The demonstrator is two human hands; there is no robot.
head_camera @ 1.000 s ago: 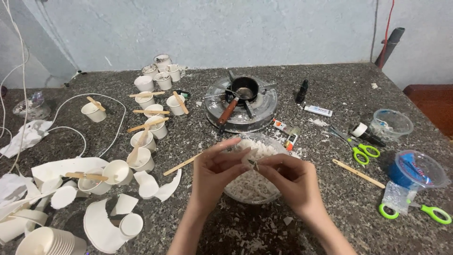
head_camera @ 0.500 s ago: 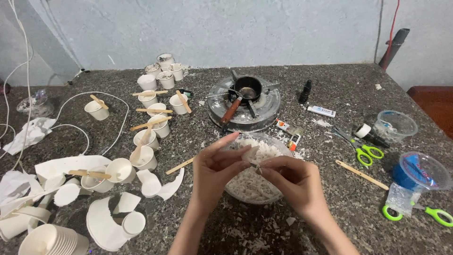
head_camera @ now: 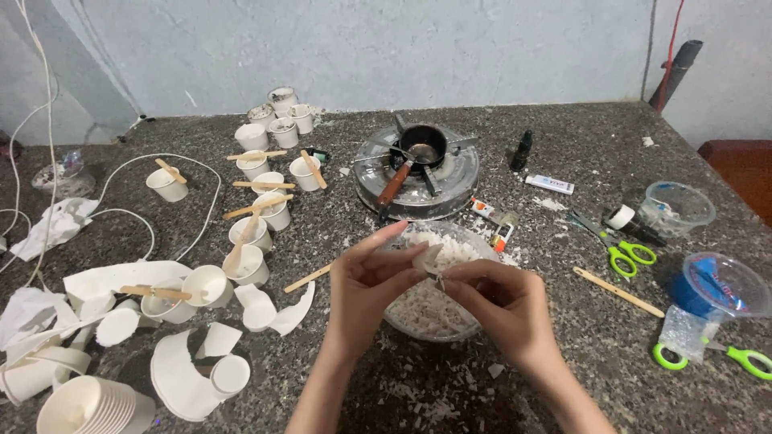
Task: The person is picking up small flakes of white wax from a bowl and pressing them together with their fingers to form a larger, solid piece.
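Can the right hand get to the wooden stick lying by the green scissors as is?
Probably yes: the wooden stick lies flat on bare counter just right of the right hand, nothing between. But both hands pinch a white scrap, so the grip isn't free.

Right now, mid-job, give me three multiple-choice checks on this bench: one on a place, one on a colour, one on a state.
1. Where is the clear bowl of white flakes?
A. Beneath both hands
B. On the stove
C. Beside the stacked cups

2. What colour are the scissors handles near the wooden stick?
A. Red
B. Green
C. Black

3. What is the state of the small white piece?
A. Lying on the table
B. Inside the small pan
C. Pinched between both hands

Answers:
1 A: the left hand and right hand are above the bowl.
2 B: both handle loops are bright green.
3 C: fingers of both hands meet on the piece above the bowl.
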